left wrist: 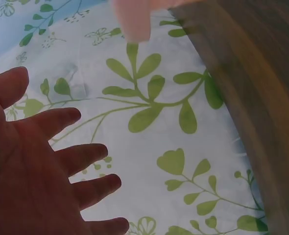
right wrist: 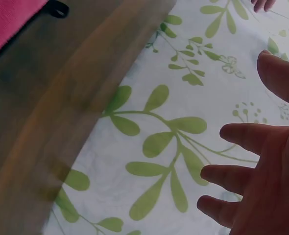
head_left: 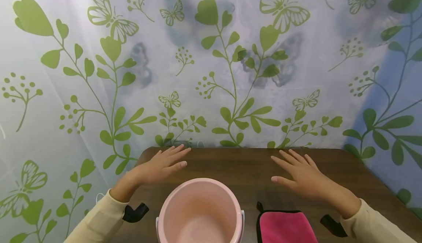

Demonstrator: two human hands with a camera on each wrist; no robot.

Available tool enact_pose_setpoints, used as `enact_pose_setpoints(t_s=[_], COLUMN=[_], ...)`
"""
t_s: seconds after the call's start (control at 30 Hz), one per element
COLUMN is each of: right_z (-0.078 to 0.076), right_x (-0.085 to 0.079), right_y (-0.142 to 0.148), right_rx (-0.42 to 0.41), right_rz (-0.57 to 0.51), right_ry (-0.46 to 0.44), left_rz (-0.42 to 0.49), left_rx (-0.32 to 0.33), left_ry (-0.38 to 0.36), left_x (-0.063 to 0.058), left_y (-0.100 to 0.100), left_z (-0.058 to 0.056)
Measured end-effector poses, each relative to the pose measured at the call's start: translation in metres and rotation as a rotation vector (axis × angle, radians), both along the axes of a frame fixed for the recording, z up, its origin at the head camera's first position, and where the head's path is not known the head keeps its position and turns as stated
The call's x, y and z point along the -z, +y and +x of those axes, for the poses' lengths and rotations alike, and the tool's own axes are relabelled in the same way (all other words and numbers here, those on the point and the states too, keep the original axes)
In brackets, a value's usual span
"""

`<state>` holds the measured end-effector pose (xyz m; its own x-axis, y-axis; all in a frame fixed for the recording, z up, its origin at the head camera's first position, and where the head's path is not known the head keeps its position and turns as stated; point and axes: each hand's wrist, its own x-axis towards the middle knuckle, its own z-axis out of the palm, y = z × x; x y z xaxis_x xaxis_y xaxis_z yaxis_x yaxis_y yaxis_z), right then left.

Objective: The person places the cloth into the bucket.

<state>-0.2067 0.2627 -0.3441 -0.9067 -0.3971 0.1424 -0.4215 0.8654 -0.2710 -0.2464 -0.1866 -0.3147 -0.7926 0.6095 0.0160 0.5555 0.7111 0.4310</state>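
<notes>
Hands point(head_left: 160, 166) near plain-rimmed pink bucket point(head_left: 200, 212)

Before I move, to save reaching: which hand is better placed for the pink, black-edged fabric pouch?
Right hand, probably: it's nearer the pouch; the left hand is nearer the round pink plastic bucket.

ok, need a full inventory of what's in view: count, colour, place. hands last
bucket: 1, light pink with white handle mounts, near side of table, between the forearms
pouch: 1, bright pink with black edging and loop, right of bucket
table: 1, brown, under both
printed sheet: white with green leaves and butterflies, behind table; number of pieces unclear
thin loop: 1, white, by left cuff; unclear what
wrist pieces: 2, black, at cuffs
sleeves: 2, cream, lower corners
left hand: 1, bare, beyond bucket, left
right hand: 1, bare, beyond pouch
</notes>
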Motion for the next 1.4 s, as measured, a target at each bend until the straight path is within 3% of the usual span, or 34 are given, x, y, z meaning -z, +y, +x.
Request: enact_pose_setpoints(t_s=[0.13, 0.37, 0.63, 0.77, 0.97, 1.27, 1.4], right_z=[0.009, 0.021, 0.032, 0.036, 0.042, 0.051, 0.053], right_x=[0.01, 0.031, 0.058, 0.071, 0.089, 0.107, 0.12], right_y=[0.004, 0.01, 0.021, 0.025, 0.03, 0.047, 0.055], right_rx=[-0.014, -0.024, -0.043, -0.059, -0.096, -0.126, -0.182], right_rz=[-0.025, -0.095, -0.153, -0.193, -0.178, -0.202, -0.168], right_ry=[0.009, -0.011, 0.0, -0.023, 0.015, -0.229, -0.131], left_rz=[0.071, 0.206, 0.311, 0.355, 0.422, 0.556, 0.609], left_rx=[0.034, 0.074, 0.056, 0.041, 0.016, 0.018, 0.045], left_ry=[-0.027, -0.007, -0.109, -0.118, -0.098, -0.142, -0.195], left_x=[0.007, 0.017, 0.036, 0.048, 0.064, 0.083, 0.089], left_y=[-0.002, -0.013, -0.021, -0.025, -0.03, -0.033, -0.035], left_z=[0.006, 0.022, 0.034, 0.038, 0.048, 0.061, 0.065])
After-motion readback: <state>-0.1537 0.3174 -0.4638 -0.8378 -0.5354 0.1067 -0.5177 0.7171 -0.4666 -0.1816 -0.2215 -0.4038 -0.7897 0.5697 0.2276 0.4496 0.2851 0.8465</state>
